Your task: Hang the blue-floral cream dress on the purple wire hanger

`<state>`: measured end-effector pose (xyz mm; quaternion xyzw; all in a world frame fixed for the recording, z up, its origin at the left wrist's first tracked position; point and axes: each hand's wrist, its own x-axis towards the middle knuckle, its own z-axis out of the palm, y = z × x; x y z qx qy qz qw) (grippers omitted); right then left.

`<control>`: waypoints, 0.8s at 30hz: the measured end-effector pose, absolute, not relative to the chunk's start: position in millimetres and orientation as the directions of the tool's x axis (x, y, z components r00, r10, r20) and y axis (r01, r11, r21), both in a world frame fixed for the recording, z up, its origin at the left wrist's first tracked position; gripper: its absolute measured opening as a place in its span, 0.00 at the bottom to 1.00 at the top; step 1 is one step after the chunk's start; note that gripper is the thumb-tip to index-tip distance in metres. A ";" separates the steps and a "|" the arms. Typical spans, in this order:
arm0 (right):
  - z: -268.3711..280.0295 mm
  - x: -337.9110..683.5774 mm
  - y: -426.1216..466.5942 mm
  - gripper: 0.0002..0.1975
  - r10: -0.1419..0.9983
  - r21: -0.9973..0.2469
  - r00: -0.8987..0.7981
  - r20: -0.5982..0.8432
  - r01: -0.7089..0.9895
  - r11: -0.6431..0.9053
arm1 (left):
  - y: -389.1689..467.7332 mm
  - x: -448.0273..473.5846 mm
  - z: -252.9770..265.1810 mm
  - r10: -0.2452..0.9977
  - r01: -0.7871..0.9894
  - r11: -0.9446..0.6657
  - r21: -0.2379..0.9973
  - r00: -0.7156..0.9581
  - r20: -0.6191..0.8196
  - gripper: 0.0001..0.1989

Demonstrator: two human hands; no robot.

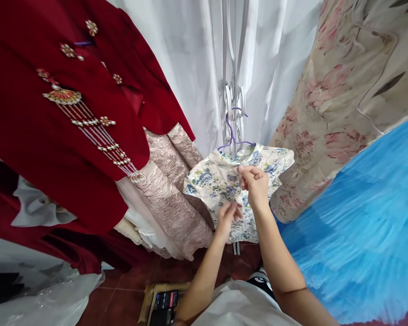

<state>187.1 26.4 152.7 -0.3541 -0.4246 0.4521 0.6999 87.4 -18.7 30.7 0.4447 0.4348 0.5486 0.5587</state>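
Note:
A short-sleeved floral blouse (pixel 204 179), cream with blue and yellow-green print, hangs in front of me from a purple hanger (pixel 231 136). My right hand (pixel 257 184) is closed in a pinch on the blouse's front edge, just below the collar. Lower down and to the left, my left hand (pixel 227 218) is close against the front of the blouse. Its fingers are loosely bent and apart, slightly blurred, with nothing visible in them.
A white stand (pixel 235 93) with ring hooks carries the hanger. At left hang a red jacket (pixel 98 113) with beaded trim and a pink textured skirt (pixel 177 203). Floral fabric (pixel 326 104) and blue tulle (pixel 367 213) are at right. A phone (pixel 166 299) lies on a wooden stool (pixel 146 301) below.

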 end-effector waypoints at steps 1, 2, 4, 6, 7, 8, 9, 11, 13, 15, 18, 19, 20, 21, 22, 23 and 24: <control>151.2 189.7 24.8 0.15 0.935 -0.884 0.225 0.275 -0.322 0.338 | -13.6 80.7 57.3 0.984 -0.153 -0.175 0.973 -0.053 0.169 0.21; 150.6 192.1 23.7 0.15 0.935 -0.889 0.218 0.279 -0.311 0.337 | -7.3 74.6 84.1 0.945 -0.054 -0.321 0.945 -0.086 0.316 0.21; 151.5 196.3 23.0 0.15 0.935 -0.896 0.201 0.291 -0.287 0.340 | 7.7 66.1 132.0 0.853 0.160 -0.509 0.846 -0.033 0.520 0.20; 154.1 200.3 25.2 0.15 0.935 -0.903 0.176 0.308 -0.257 0.346 | 22.5 63.8 164.6 0.798 0.376 -0.586 0.718 0.113 0.592 0.14; 155.5 202.1 27.5 0.15 0.934 -0.905 0.165 0.318 -0.242 0.351 | 28.7 65.0 174.3 0.779 0.457 -0.603 0.654 0.160 0.607 0.12; 156.6 203.6 30.7 0.16 0.932 -0.906 0.156 0.327 -0.230 0.356 | 33.7 67.3 180.1 0.761 0.516 -0.612 0.599 0.179 0.624 0.11; 157.3 204.8 34.5 0.16 0.931 -0.907 0.144 0.334 -0.220 0.360 | 37.7 70.5 183.0 0.741 0.552 -0.618 0.560 0.171 0.649 0.11; 156.2 205.1 43.2 0.18 0.934 -0.910 0.117 0.338 -0.211 0.356 | 42.8 77.1 184.1 0.692 0.569 -0.631 0.527 0.107 0.714 0.11; 150.2 202.3 50.7 0.19 0.938 -0.915 0.091 0.334 -0.207 0.346 | 46.1 80.5 185.2 0.643 0.546 -0.647 0.531 0.018 0.765 0.11; 137.6 197.3 53.9 0.18 0.945 -0.927 0.069 0.319 -0.185 0.327 | 49.9 76.8 190.1 0.608 0.499 -0.658 0.563 -0.088 0.789 0.12; 107.1 188.9 47.6 0.17 0.963 -0.955 0.026 0.267 -0.128 0.268 | 59.3 52.9 201.9 0.582 0.348 -0.691 0.633 -0.251 0.773 0.13; 95.3 186.4 42.8 0.17 0.970 -0.964 0.009 0.242 -0.114 0.241 | 63.8 40.0 205.0 0.584 0.280 -0.702 0.655 -0.300 0.754 0.13; 83.8 183.9 37.2 0.17 0.976 -0.971 -0.009 0.216 -0.105 0.214 | 68.8 25.2 206.7 0.589 0.204 -0.712 0.672 -0.350 0.729 0.13; 73.0 181.5 31.0 0.18 0.981 -0.977 -0.027 0.194 -0.099 0.191 | 74.1 9.1 206.7 0.595 0.119 -0.719 0.685 -0.403 0.695 0.13; 63.5 178.9 24.7 0.17 0.983 -0.981 -0.047 0.176 -0.096 0.171 | 79.4 -7.8 204.4 0.605 0.026 -0.724 0.690 -0.458 0.651 0.14; 55.7 176.1 18.7 0.17 0.984 -0.983 -0.070 0.162 -0.095 0.155 | 84.2 -24.6 199.9 0.617 -0.074 -0.724 0.686 -0.513 0.596 0.14; 49.6 173.1 13.3 0.17 0.984 -0.986 -0.097 0.150 -0.093 0.141 | 88.3 -40.5 193.1 0.636 -0.175 -0.717 0.674 -0.559 0.531 0.14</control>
